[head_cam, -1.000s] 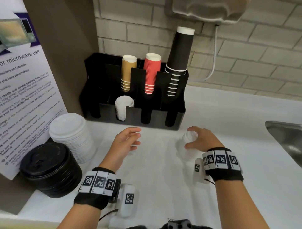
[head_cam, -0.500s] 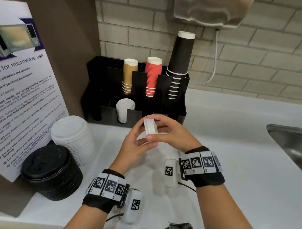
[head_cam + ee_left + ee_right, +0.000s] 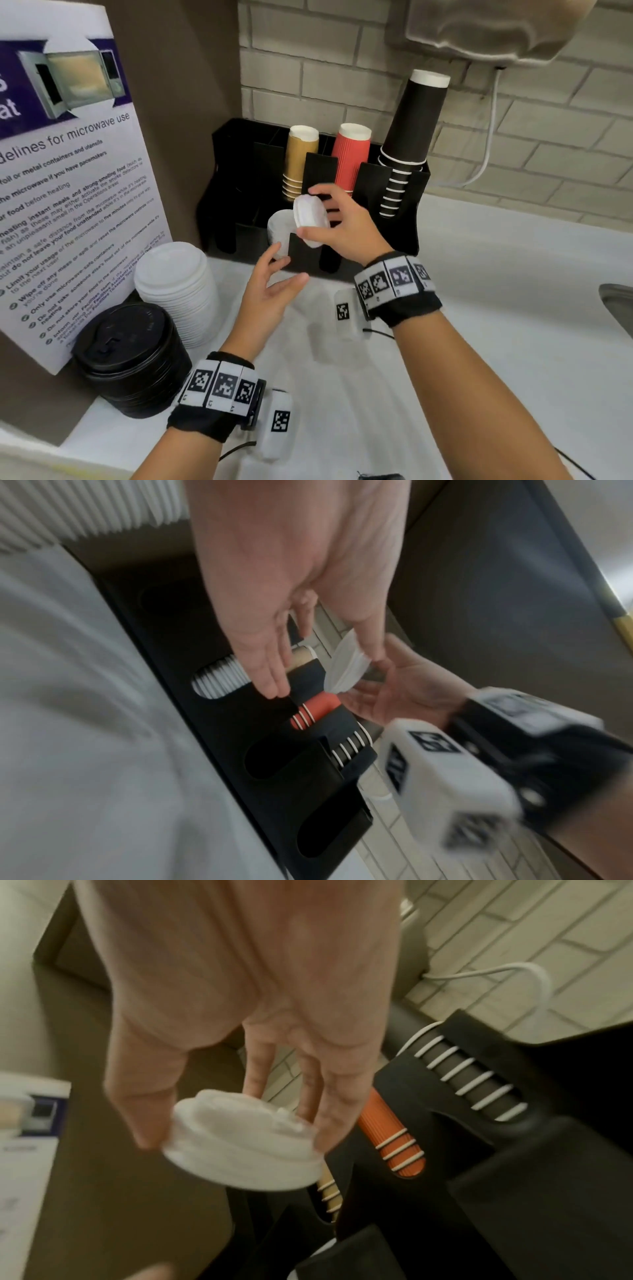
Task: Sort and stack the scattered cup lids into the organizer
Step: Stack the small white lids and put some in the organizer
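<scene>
My right hand point(image 3: 322, 219) pinches a small stack of white cup lids point(image 3: 310, 219) point(image 3: 245, 1139) on edge, just in front of the black organizer point(image 3: 404, 212). Behind it a front slot holds a row of small white lids point(image 3: 279, 228) point(image 3: 219, 680). My left hand point(image 3: 274, 277) hovers below the held lids, fingers straight and holding nothing. In the left wrist view the left hand point(image 3: 274, 653) reaches toward the slot with the lid stack point(image 3: 346, 666) to its right.
A tall pile of large white lids point(image 3: 178, 287) and a pile of black lids point(image 3: 130, 356) stand at the left by a microwave poster point(image 3: 68, 192). Tan point(image 3: 299, 161), red point(image 3: 354, 154) and black cups point(image 3: 411, 137) fill the organizer's back slots. A sink edge point(image 3: 616, 305) lies far right.
The right hand lifted the white lids off the counter, brought them to the left hand, then carried them on toward the organizer. The left hand let go and dropped slightly.
</scene>
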Demonstrator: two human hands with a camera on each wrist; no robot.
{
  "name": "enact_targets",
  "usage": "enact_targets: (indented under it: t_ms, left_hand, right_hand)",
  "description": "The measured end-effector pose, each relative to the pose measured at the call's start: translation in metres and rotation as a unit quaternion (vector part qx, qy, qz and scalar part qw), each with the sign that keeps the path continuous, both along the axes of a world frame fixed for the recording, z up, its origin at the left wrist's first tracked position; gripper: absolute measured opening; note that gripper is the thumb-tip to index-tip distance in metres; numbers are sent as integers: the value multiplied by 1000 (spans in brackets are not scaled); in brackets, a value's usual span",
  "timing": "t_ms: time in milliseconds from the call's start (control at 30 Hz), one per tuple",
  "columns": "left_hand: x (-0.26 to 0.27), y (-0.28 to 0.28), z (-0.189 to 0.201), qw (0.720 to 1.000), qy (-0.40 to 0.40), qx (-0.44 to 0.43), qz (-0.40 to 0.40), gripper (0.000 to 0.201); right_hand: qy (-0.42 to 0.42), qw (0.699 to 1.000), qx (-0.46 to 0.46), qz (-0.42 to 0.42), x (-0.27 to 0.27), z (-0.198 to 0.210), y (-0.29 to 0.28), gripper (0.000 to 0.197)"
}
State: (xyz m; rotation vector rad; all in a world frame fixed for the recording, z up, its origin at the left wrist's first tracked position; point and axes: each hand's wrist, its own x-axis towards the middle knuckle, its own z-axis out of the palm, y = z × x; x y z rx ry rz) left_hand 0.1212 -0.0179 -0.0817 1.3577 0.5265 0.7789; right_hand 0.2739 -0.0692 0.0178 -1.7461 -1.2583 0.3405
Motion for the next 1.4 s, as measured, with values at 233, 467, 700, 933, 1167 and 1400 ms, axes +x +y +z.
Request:
enact_targets:
  t_ms: [233,467,700,933,1167,1400]
  left_hand:
    - [-6,14,-18,997,43,-42,41,24]
    - [-8,21,-19,997,51,-40,37,22]
    - [-6,23,-20,997,52,-33,36,23]
    - [-9,28,-16,998,39,-39,35,20]
    - [-7,21,-10,999,31,-32,6,18]
    - [-2,-3,-7,998,41,-26,-43,16]
  right_hand:
    - [-225,959,-172,4,25,-2,91,66]
    - [-296,921,-253,30,26,-20,117,62]
    - [-388,872,-297,29,21,-29,121,58]
    - [-232,945,-229,11,26,-17,100,49]
    - [25,970,-213,-116,65,-6,-30,16]
    - [-108,814,-564,-86,75,-49,-122,84]
